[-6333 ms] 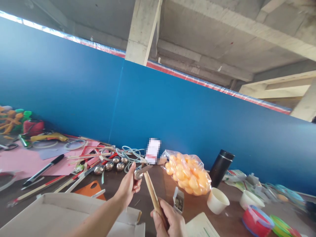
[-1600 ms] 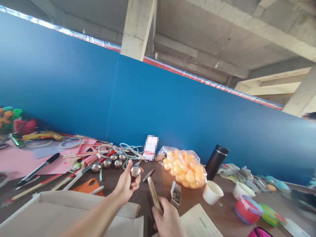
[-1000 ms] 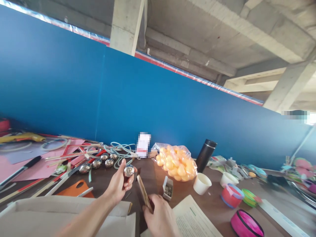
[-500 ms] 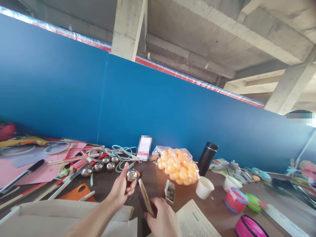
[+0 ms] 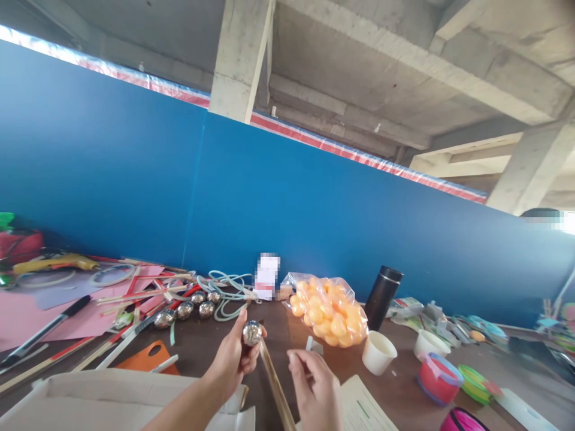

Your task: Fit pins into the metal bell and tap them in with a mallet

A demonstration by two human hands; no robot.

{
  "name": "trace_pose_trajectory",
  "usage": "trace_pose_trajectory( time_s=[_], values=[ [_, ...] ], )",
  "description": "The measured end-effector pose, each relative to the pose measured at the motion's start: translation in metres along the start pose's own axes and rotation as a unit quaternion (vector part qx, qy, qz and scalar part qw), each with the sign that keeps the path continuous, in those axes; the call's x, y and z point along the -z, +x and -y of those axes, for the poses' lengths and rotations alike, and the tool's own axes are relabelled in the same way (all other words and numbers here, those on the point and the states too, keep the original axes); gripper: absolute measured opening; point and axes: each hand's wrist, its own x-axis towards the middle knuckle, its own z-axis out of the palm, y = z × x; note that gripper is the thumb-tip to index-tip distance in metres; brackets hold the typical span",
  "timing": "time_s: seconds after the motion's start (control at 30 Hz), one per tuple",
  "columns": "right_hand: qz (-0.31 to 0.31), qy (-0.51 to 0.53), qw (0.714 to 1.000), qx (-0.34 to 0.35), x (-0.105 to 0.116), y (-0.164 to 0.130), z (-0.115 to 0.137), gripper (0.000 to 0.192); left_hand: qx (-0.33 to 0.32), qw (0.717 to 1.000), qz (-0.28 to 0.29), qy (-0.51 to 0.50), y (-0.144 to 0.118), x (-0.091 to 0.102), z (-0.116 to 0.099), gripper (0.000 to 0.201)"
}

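My left hand is closed around a shiny metal ball, its thumb along the ball's left side. From beside the left fingers a flat wooden stick slants down to the lower edge of the view; I cannot tell whether the fingers grip it. Right of the stick, my right hand hovers with thumb and forefinger pinched together; anything between the tips is too small to make out. Behind it, a small white box is mostly hidden.
Several metal balls lie at left by sticks and pink paper. A clear bag of orange balls, a black flask and a white cup stand behind. Cardboard covers the near left; a blue partition rises behind.
My right hand has let go of the wooden stick and moved up and right, its fingers now pinched before the small box. My left hand keeps the metal ball. The view has shifted slightly.
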Motion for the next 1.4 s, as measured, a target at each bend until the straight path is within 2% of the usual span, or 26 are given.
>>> trace_pose_trajectory(
  time_s=[0.2,0.33,0.4,0.47,0.53,0.67,0.83,1.0,1.13,1.33,1.4],
  values=[
    [-0.105,0.065,0.990,-0.074,0.014,0.013,-0.012,0.042,-0.014,1.000,0.014,0.011,-0.002,0.002,0.004,0.058],
    [-0.110,0.058,0.986,-0.113,0.023,0.027,-0.007,0.045,-0.012,0.999,0.021,0.024,-0.001,0.004,0.007,0.061],
    [-0.079,0.016,0.991,-0.111,0.031,0.037,0.001,0.044,-0.015,0.999,0.030,0.026,-0.002,0.004,0.007,0.062],
    [-0.015,-0.092,0.990,-0.104,0.040,0.046,0.007,0.041,-0.015,0.999,0.035,0.026,-0.003,0.004,0.006,0.062],
    [0.049,-0.198,0.973,-0.109,0.050,0.054,0.007,0.035,-0.013,0.999,0.031,0.030,-0.004,0.003,0.005,0.062],
    [0.100,-0.291,0.942,-0.135,0.062,0.059,-0.011,0.024,-0.012,0.999,0.005,0.052,-0.005,-0.002,0.002,0.061],
    [0.161,-0.343,0.909,-0.170,0.051,0.055,-0.042,0.012,-0.010,0.998,-0.006,0.055,-0.002,-0.002,0.004,0.067],
    [0.182,-0.312,0.918,-0.166,0.038,0.049,-0.058,0.015,-0.020,0.999,0.000,0.048,0.003,0.003,0.010,0.071],
    [0.170,-0.295,0.927,-0.160,0.035,0.046,-0.068,0.016,-0.013,0.998,-0.008,0.055,0.004,0.001,0.009,0.071],
    [0.108,-0.291,0.940,-0.142,0.028,0.041,-0.075,0.015,-0.013,0.998,-0.003,0.058,0.000,-0.004,0.005,0.066],
    [0.110,-0.286,0.941,-0.145,0.026,0.040,-0.076,0.016,-0.011,0.998,-0.004,0.058,-0.002,-0.004,0.004,0.066]
  ],
)
